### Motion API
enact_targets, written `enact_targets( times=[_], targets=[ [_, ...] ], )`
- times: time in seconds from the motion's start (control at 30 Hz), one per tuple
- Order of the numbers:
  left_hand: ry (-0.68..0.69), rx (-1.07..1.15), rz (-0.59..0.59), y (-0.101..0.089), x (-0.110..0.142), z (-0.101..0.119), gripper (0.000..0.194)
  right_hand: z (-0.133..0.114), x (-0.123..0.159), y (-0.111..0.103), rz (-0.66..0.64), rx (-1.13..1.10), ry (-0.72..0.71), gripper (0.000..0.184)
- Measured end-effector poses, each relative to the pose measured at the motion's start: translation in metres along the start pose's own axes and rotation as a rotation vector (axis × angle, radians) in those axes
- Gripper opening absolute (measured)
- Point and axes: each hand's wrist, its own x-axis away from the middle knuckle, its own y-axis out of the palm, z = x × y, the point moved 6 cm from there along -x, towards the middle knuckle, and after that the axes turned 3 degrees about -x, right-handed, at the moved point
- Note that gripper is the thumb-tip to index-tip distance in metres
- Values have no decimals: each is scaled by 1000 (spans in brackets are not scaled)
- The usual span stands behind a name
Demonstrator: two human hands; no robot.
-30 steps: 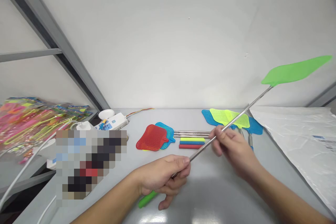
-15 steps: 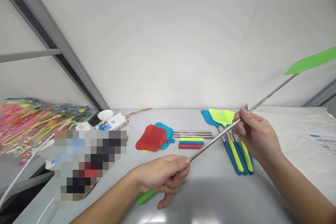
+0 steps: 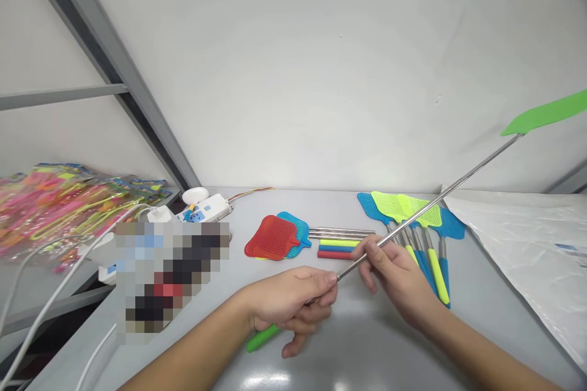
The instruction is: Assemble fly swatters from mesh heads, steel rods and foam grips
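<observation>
My left hand point(image 3: 293, 304) is closed around the lower end of a green fly swatter, just above its green handle point(image 3: 262, 338). The telescopic metal rod point(image 3: 440, 198) runs up and to the right to the green swatter head point(image 3: 545, 116), which hangs in the air at the right edge. My right hand point(image 3: 394, 275) pinches the rod a short way up from my left hand. Both hands hover over the grey table point(image 3: 367, 348).
Several blue and yellow-green swatters point(image 3: 413, 214) lie behind my right hand. A red swatter head point(image 3: 273, 238), a blue one, metal rods and coloured handle sleeves point(image 3: 337, 247) lie mid-table. A power strip point(image 3: 204, 211), packaged swatters point(image 3: 59, 204) at left, white plastic sheet point(image 3: 527, 244) at right.
My right hand slid up the rod toward the head as the rod lengthened, then came back down close to my left hand. The left hand stayed in place.
</observation>
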Motion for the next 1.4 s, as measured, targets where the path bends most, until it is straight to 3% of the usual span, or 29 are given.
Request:
enact_targets(
  times=[0.07, 0.3, 0.43, 0.7, 0.77, 0.9, 1.0, 1.2, 1.4],
  targets=[
    [-14, 2, 5, -2, 2, 0, 44, -4, -3, -11, 39, 13, -20, 40],
    [-50, -35, 20, -8, 5, -1, 42, -40, -11, -79, 355, -134, -169, 39],
    [-48, -37, 22, -8, 5, 0, 42, -53, -11, -91, 402, -133, -221, 34],
    [-71, 8, 55, -9, 6, -2, 40, -37, -18, -80, 337, -128, -159, 32],
    [-75, 47, 58, -5, 4, -3, 44, -27, -16, -65, 269, -99, -124, 30],
    [-59, 95, 32, 2, 3, -3, 51, -6, -5, -15, 26, 7, 10, 28],
    [-79, 63, 32, 0, 5, -2, 48, -4, 3, 7, -67, -26, 4, 31],
    [-29, -206, 167, -22, 15, 12, 42, -16, 3, -5, 7, -22, -115, 25],
    [2, -508, 244, -26, 26, 28, 42, -21, 3, -9, -10, -22, -197, 19]
  ],
)
